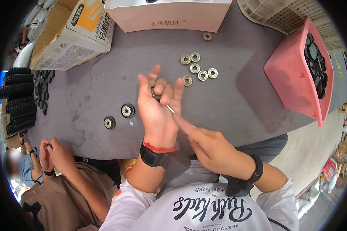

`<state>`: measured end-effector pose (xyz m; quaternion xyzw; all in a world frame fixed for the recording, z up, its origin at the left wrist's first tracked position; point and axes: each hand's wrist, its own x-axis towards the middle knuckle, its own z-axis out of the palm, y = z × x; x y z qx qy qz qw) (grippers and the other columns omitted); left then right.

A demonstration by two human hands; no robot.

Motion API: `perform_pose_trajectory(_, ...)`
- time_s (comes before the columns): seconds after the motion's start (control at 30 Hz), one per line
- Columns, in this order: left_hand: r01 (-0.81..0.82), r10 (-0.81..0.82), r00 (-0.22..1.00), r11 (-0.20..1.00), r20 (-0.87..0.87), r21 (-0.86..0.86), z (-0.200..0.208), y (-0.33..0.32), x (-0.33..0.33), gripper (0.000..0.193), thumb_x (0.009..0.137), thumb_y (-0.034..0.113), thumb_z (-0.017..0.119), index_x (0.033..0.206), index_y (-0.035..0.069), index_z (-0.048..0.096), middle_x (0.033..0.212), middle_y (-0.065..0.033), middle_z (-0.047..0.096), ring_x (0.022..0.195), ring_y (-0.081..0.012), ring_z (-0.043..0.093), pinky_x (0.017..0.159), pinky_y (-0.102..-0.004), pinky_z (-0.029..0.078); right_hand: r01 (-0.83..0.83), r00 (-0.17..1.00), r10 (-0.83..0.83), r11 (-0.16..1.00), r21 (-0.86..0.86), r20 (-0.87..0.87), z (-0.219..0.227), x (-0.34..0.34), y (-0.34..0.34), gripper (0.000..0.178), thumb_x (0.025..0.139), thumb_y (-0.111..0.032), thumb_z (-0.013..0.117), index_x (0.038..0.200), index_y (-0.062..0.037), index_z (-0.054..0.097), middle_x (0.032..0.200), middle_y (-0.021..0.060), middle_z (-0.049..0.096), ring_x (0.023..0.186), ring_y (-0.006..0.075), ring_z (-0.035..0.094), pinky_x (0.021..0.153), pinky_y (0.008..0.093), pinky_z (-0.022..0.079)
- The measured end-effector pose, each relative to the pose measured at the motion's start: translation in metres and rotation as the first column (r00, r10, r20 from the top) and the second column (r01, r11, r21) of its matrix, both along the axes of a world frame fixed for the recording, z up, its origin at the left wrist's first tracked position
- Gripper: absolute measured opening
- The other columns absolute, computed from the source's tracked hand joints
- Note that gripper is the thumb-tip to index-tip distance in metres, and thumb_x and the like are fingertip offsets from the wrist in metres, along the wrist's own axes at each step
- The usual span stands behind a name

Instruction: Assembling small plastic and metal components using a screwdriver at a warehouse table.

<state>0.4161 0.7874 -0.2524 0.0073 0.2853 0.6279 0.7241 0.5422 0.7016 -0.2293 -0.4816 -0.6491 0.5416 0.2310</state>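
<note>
My left hand (158, 115) is palm up over the grey table, with its fingers curled around a metal ball bearing (155, 94). Lower in the same palm, a thin metal ring (170, 109) shows edge-on, perhaps another bearing. The stretched index finger of my right hand (214, 150) reaches to the lower end of that ring; its thumb is apart and its other fingers are partly hidden. Several loose bearings (194, 68) lie beyond my left hand. To its left sit two black wheels with metal bearings in their centres, one nearer my hand (127, 110) and one farther left (109, 122).
A pink bin (293, 81) of black discs stands at right, beside a cream basket (273, 15). Boxes stand at the back, one white (167, 17) and one cardboard (77, 36). Black parts (17, 100) are stacked far left. Another person's hands (58, 156) work at lower left.
</note>
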Motion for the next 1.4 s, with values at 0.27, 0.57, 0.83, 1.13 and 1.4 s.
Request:
perform_pose_trajectory(0.27, -0.109, 0.114, 0.993, 0.990, 0.044, -0.091, 0.005, 0.004, 0.007, 0.034, 0.102, 0.026, 0.034, 0.117, -0.001, 0.046, 0.060, 0.0036, 0.040, 0.054, -0.0061, 0.048, 0.091, -0.0359, 0.053, 0.064, 0.994, -0.084, 0.962, 0.264, 0.067, -0.016, -0.006, -0.006, 0.072, 0.080, 0.001, 0.052, 0.145, -0.0100, 0.024, 0.071, 0.0165, 0.055, 0.056, 0.0351, 0.055, 0.052, 0.0439, 0.045)
perform_pose_trajectory(0.57, -0.053, 0.056, 0.990, 0.998, 0.126, -0.025, -0.005, 0.005, 0.007, 0.035, 0.102, 0.026, 0.033, 0.118, -0.002, 0.046, 0.058, 0.0026, 0.042, 0.054, -0.0079, 0.050, 0.092, -0.0366, 0.052, 0.102, 0.968, -0.174, 0.932, 0.348, 0.181, -0.017, -0.012, -0.010, 0.075, 0.076, -0.001, 0.057, 0.145, -0.0080, 0.027, 0.071, 0.0137, 0.053, 0.053, 0.0309, 0.054, 0.048, 0.0407, 0.047)
perform_pose_trajectory(0.83, 0.010, 0.028, 0.977, 0.984, 0.213, -0.177, 0.000, -0.009, 0.024, 0.025, 0.100, 0.023, 0.041, 0.104, -0.001, 0.049, 0.073, -0.0037, 0.055, 0.077, -0.0178, 0.062, 0.096, -0.0449, 0.048, 0.240, 0.938, -0.322, 0.870, 0.431, 0.126, -0.010, 0.000, 0.001, 0.066, 0.080, -0.002, 0.055, 0.142, -0.0069, 0.032, 0.071, 0.0146, 0.055, 0.055, 0.0324, 0.057, 0.049, 0.0398, 0.047)
perform_pose_trajectory(1.13, 0.153, -0.150, 0.969, 0.988, 0.196, 0.004, -0.010, -0.010, 0.010, 0.034, 0.099, 0.034, 0.042, 0.094, 0.002, 0.052, 0.092, -0.0089, 0.057, 0.102, -0.0248, 0.060, 0.097, -0.0436, 0.049, 0.013, 0.947, -0.095, 0.966, 0.260, 0.305, 0.012, 0.033, -0.005, 0.051, 0.085, 0.001, 0.053, 0.135, -0.0075, 0.045, 0.086, 0.0178, 0.064, 0.068, 0.0342, 0.062, 0.060, 0.0374, 0.050)
perform_pose_trajectory(1.4, 0.161, -0.153, 0.982, 0.984, -0.109, 0.070, -0.003, -0.016, 0.020, 0.034, 0.099, 0.032, 0.043, 0.101, -0.001, 0.052, 0.102, -0.0118, 0.055, 0.105, -0.0294, 0.059, 0.092, -0.0427, 0.051, 0.263, 0.922, -0.340, 0.902, 0.342, 0.185, -0.010, 0.024, 0.009, 0.043, 0.088, -0.007, 0.050, 0.131, -0.0043, 0.045, 0.071, 0.0172, 0.058, 0.063, 0.0348, 0.061, 0.055, 0.0437, 0.047)
